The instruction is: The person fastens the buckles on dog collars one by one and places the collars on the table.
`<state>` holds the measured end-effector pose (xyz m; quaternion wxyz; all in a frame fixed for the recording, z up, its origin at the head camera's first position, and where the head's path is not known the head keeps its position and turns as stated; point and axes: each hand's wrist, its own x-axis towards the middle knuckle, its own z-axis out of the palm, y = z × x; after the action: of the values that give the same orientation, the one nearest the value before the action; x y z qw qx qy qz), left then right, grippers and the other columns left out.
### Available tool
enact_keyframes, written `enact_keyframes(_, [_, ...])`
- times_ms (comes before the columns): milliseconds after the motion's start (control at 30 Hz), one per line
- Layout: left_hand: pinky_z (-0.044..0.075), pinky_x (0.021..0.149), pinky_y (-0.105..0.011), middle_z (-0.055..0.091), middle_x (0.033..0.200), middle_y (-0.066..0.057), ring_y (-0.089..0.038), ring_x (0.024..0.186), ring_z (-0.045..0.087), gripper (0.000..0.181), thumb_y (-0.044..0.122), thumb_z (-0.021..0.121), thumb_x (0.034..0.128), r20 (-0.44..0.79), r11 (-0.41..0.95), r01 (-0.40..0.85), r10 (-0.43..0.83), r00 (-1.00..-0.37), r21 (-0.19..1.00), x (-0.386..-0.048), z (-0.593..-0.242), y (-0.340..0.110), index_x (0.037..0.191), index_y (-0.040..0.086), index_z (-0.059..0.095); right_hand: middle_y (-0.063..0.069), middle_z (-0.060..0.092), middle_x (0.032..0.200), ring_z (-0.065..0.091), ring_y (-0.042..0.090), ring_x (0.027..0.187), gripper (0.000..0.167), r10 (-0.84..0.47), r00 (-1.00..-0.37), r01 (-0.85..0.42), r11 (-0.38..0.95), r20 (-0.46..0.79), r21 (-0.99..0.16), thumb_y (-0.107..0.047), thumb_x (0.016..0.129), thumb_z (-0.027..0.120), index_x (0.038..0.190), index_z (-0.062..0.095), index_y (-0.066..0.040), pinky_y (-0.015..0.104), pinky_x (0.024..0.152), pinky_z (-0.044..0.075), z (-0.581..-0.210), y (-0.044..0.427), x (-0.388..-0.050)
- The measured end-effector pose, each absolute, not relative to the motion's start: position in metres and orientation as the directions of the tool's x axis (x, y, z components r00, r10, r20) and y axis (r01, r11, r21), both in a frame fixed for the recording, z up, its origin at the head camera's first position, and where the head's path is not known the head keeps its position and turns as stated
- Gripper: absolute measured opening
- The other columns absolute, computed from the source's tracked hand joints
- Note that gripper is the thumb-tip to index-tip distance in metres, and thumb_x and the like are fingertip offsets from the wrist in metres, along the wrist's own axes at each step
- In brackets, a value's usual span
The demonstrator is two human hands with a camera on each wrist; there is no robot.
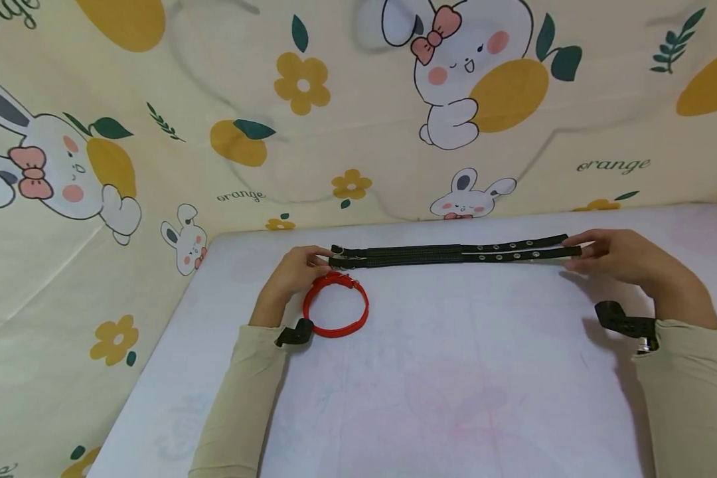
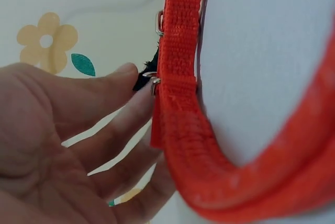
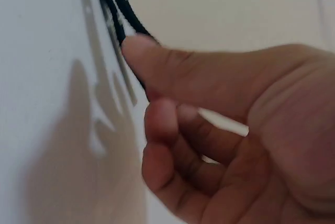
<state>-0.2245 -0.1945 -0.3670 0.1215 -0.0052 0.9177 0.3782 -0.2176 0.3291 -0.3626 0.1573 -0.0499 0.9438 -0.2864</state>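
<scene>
Black eyeleted straps (image 1: pixel 415 255), held side by side near the far edge of the surface (image 1: pixel 454 378), left grip (image 1: pixel 295 273) pinching buckle ends, right grip (image 1: pixel 630 261) the tips, look straightened but not yet fastened; red collar (image 1: pixel 366 309), nearer at left, already looped closed.

Black straps (image 1: pixel 415 256), nearly straight, side by side; eyeleted right ends apart.
</scene>
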Motion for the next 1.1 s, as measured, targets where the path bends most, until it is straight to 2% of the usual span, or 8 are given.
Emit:
enact_keyframes(167, [0.049,0.073,-0.021,0.071,0.107,-0.012,-0.02,0.09,0.061,0.035,0.01,0.071,0.0918,-0.224,0.672,-0.139,0.041,-0.974,0.727,-0.224,-0.365,-0.191,0.127,0.01,0.067,0.008,0.063,0.114,0.053,-0.001,0.089,0.06,-0.208,-0.955,-0.036,0.792,-0.213,-0.61,-0.04,0.092,0.071,0.138,0.053,-0.006,0.019,0.074,0.045,-0.357,0.322,-0.218])
enact_keyframes(233, [0.047,0.069,-0.02,0.07,0.102,-0.011,-0.019,0.086,0.058,0.034,0.01,0.073,0.0905,-0.218,0.66,-0.145,0.03,-0.975,0.737,-0.225,-0.367,-0.19,0.125,0.01,0.068,0.005,0.063,0.115,0.052,-0.006,0.088,0.06,-0.21,-0.957,-0.036,0.773,-0.202,-0.633,-0.041,0.092,0.071,0.139,0.054,-0.008,0.016,0.074,0.045,-0.356,0.317,-0.218])
enact_keyframes(367, [0.046,0.066,-0.019,0.066,0.096,-0.008,-0.018,0.085,0.055,0.031,0.01,0.074,0.0894,-0.194,0.643,-0.146,0.003,-0.981,0.752,-0.227,-0.37,-0.187,0.121,0.01,0.071,-0.003,0.062,0.119,0.053,-0.007,0.091,0.059,-0.226,-0.957,-0.051,0.746,-0.18,-0.664,-0.043,0.093,0.069,0.139,0.055,-0.01,0.015,0.076,0.045,-0.353,0.305,-0.219])
enact_keyframes(500, [0.049,0.07,-0.022,0.066,0.105,-0.011,-0.023,0.094,0.058,0.032,0.012,0.075,0.0893,-0.158,0.636,-0.126,-0.006,-0.987,0.761,-0.227,-0.369,-0.188,0.12,0.01,0.069,-0.02,0.063,0.107,0.055,-0.006,0.091,0.054,-0.21,-0.97,-0.061,0.708,-0.126,-0.704,-0.041,0.095,0.065,0.138,0.056,-0.009,0.014,0.077,0.045,-0.35,0.296,-0.218])
enact_keyframes(600, [0.053,0.081,-0.029,0.066,0.119,-0.013,-0.026,0.107,0.059,0.034,0.015,0.072,0.0918,-0.14,0.637,-0.101,0.011,-0.99,0.764,-0.226,-0.367,-0.191,0.125,0.009,0.066,-0.031,0.062,0.097,0.057,-0.007,0.091,0.05,-0.196,-0.978,-0.081,0.674,-0.072,-0.735,-0.038,0.098,0.062,0.137,0.057,-0.007,0.011,0.076,0.044,-0.347,0.292,-0.217])
enact_keyframes(733, [0.051,0.094,-0.04,0.065,0.128,-0.015,-0.03,0.118,0.059,0.033,0.015,0.067,0.0952,-0.113,0.616,-0.072,0.028,-0.993,0.784,-0.223,-0.365,-0.196,0.127,0.007,0.062,-0.036,0.06,0.1,0.054,-0.01,0.095,0.047,-0.198,-0.979,-0.1,0.654,-0.042,-0.75,-0.039,0.098,0.06,0.138,0.057,-0.013,0.012,0.082,0.041,-0.342,0.288,-0.217])
enact_keyframes(900, [0.051,0.093,-0.038,0.066,0.123,-0.018,-0.031,0.111,0.063,0.031,0.011,0.065,0.0961,-0.088,0.558,-0.044,0.052,-0.995,0.829,-0.223,-0.361,-0.197,0.126,0.005,0.062,-0.037,0.059,0.101,0.053,-0.011,0.098,0.046,-0.176,-0.983,-0.078,0.645,-0.048,-0.76,-0.043,0.097,0.061,0.138,0.058,-0.023,0.017,0.086,0.038,-0.339,0.286,-0.215])
enact_keyframes(1100, [0.054,0.085,-0.032,0.067,0.107,-0.015,-0.025,0.094,0.065,0.029,0.004,0.065,0.0947,-0.1,0.469,-0.078,0.023,-0.995,0.88,-0.223,-0.361,-0.192,0.123,0.0,0.066,-0.035,0.059,0.103,0.054,-0.008,0.097,0.043,-0.166,-0.986,-0.088,0.625,-0.023,-0.776,-0.042,0.097,0.062,0.136,0.059,-0.022,0.013,0.083,0.039,-0.339,0.282,-0.212])
